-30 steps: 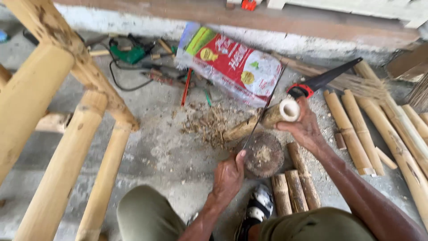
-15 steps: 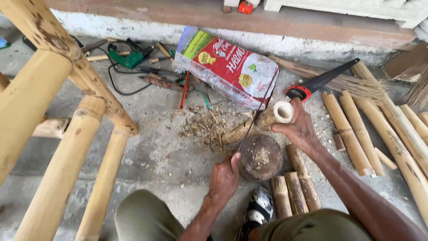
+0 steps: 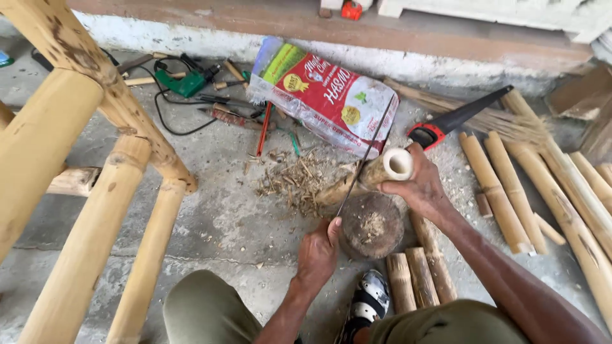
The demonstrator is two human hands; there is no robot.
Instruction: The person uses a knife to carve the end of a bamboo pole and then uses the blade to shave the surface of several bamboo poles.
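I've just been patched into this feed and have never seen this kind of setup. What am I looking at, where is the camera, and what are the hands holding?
There is no machine: a person works with bare hands, and the single camera sits on their head, looking down at a concrete floor. The right hand grips a short bamboo piece, cut end toward the camera, resting over a round wooden block. The left hand holds a long thin blade laid against that bamboo. Shavings lie beside it. Nearby are a printed sack, a red-handled handsaw, a green power drill, loose bamboo poles, and a bamboo frame on the left.
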